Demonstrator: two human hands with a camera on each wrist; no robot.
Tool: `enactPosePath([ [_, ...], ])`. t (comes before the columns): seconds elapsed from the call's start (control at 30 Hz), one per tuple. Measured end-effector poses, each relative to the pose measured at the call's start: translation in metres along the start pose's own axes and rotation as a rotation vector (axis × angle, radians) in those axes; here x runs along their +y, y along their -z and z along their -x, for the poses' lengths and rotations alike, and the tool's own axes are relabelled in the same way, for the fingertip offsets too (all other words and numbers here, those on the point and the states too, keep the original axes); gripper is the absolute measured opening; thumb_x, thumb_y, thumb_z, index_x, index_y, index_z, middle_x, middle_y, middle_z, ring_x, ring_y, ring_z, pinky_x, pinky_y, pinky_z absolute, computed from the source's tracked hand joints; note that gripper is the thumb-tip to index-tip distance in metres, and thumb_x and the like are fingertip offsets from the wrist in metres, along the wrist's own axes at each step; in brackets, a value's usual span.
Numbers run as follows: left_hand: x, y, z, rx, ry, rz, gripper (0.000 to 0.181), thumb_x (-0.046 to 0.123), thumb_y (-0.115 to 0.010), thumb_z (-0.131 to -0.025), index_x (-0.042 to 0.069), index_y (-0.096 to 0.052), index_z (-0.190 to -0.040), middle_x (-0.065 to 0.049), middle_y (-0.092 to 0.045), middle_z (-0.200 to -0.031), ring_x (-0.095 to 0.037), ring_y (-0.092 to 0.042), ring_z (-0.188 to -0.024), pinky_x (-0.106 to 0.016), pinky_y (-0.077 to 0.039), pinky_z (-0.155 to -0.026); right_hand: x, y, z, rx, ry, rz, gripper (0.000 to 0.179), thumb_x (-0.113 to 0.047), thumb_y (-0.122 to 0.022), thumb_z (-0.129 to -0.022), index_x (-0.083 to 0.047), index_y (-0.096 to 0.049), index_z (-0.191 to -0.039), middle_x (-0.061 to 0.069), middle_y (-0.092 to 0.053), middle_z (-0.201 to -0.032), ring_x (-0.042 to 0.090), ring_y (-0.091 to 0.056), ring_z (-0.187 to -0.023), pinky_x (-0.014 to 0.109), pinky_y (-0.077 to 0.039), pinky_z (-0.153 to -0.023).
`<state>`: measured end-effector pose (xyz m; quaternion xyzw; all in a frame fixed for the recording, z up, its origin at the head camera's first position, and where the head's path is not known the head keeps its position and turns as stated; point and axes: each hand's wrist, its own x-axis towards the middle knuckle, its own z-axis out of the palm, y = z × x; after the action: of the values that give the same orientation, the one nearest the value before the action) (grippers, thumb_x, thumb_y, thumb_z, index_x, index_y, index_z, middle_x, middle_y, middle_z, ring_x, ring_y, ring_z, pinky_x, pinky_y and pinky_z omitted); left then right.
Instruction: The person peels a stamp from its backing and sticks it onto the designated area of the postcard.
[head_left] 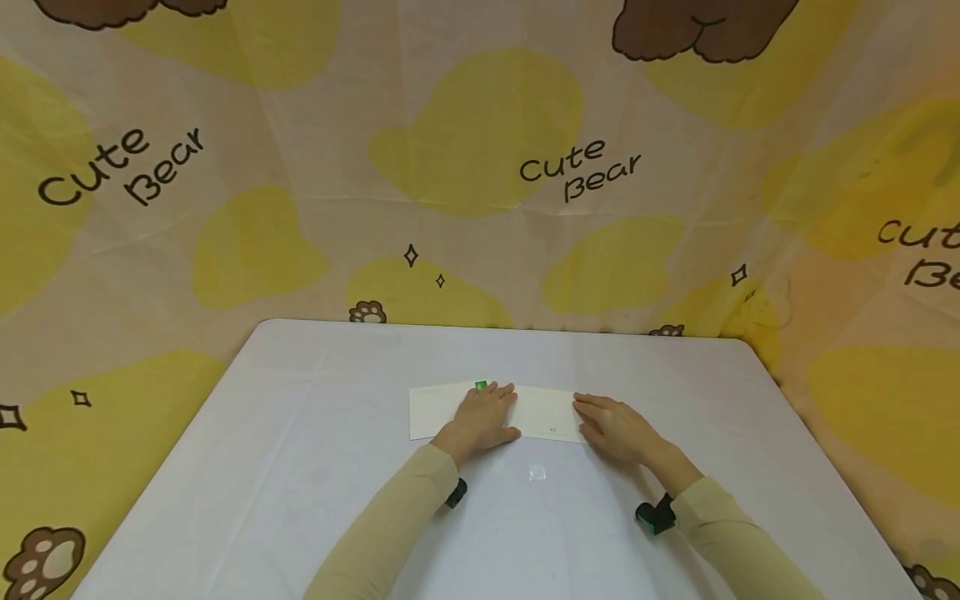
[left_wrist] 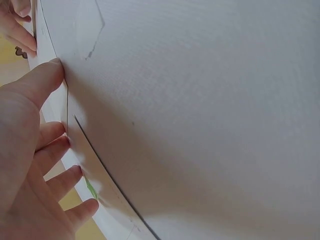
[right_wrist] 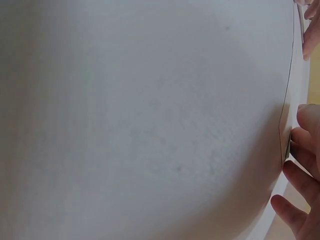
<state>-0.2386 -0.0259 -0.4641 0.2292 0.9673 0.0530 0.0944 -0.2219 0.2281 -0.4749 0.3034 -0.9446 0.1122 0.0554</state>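
A long white paper card (head_left: pixel 547 412) lies across the middle of the table, its left part (head_left: pixel 432 414) set at a slight angle to the right part. Over its middle my left hand (head_left: pixel 483 417) rests with fingers spread, the thumb at the near edge. A small green patch (head_left: pixel 481 386) shows at the card's far edge by those fingertips, and also as a green mark (left_wrist: pixel 91 189) in the left wrist view. My right hand (head_left: pixel 618 431) touches the card's right end with nearly straight fingers; that end is partly hidden under it.
The card lies on a white table (head_left: pixel 300 467) with rounded far corners. Nearer than the card is a small clear square (head_left: pixel 537 472) on the tabletop. Behind the table hangs a yellow and beige printed cloth (head_left: pixel 480 242). Dark wrist cameras (head_left: pixel 656 515) sit below both sleeves.
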Motion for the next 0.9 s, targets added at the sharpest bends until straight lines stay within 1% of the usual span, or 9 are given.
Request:
enactPosePath([
  [0.23,0.0004,-0.0005,-0.0002,0.000,0.003,0.001,0.068,0.047,-0.060,-0.085,0.013,-0.040,-0.140,0.001,-0.032,-0.149,-0.024,-0.028,-0.137,-0.046,-0.025,-0.110,0.0035,0.0005,0.0040,0.015,-0.010,0.030,0.042,-0.019,-0.062,-0.087,0.001,-0.056,-0.124,0.015,-0.054,-0.129,0.031,-0.054,-0.115,0.045,-0.046,-0.092],
  [0.43,0.0001,-0.0008,-0.0003,0.010,0.002,-0.004,0.067,0.047,-0.060,-0.085,0.013,-0.041,-0.139,0.001,-0.033,-0.148,-0.024,-0.028,-0.137,-0.046,-0.026,-0.110,0.0058,0.0019,0.0060,0.010,-0.025,0.027,0.042,-0.020,-0.062,-0.087,0.000,-0.056,-0.124,0.014,-0.054,-0.129,0.032,-0.053,-0.116,0.047,-0.045,-0.093],
  [0.57,-0.0003,-0.0009,-0.0005,0.012,0.001,-0.003,0.067,0.047,-0.060,-0.085,0.013,-0.041,-0.139,0.001,-0.033,-0.148,-0.024,-0.029,-0.137,-0.046,-0.026,-0.110,0.0063,0.0021,0.0060,0.012,-0.017,0.017,0.041,-0.018,-0.062,-0.087,0.000,-0.057,-0.124,0.014,-0.054,-0.129,0.032,-0.053,-0.116,0.047,-0.046,-0.093],
  [0.8,-0.0012,-0.0014,-0.0010,0.012,-0.001,-0.006,0.067,0.047,-0.060,-0.085,0.013,-0.041,-0.139,0.001,-0.033,-0.148,-0.024,-0.028,-0.137,-0.046,-0.025,-0.110,0.0065,0.0004,0.0071,0.024,0.009,0.059,0.041,-0.015,-0.062,-0.086,0.000,-0.056,-0.124,0.015,-0.054,-0.129,0.034,-0.053,-0.115,0.050,-0.046,-0.089],
  [0.9,-0.0008,-0.0008,-0.0007,0.009,-0.004,-0.002,0.067,0.047,-0.060,-0.085,0.012,-0.041,-0.139,0.001,-0.033,-0.148,-0.024,-0.028,-0.137,-0.046,-0.026,-0.110,0.0059,0.0004,0.0085,0.030,0.008,0.060,0.042,-0.015,-0.062,-0.086,0.000,-0.056,-0.125,0.015,-0.054,-0.130,0.035,-0.053,-0.115,0.052,-0.046,-0.088],
])
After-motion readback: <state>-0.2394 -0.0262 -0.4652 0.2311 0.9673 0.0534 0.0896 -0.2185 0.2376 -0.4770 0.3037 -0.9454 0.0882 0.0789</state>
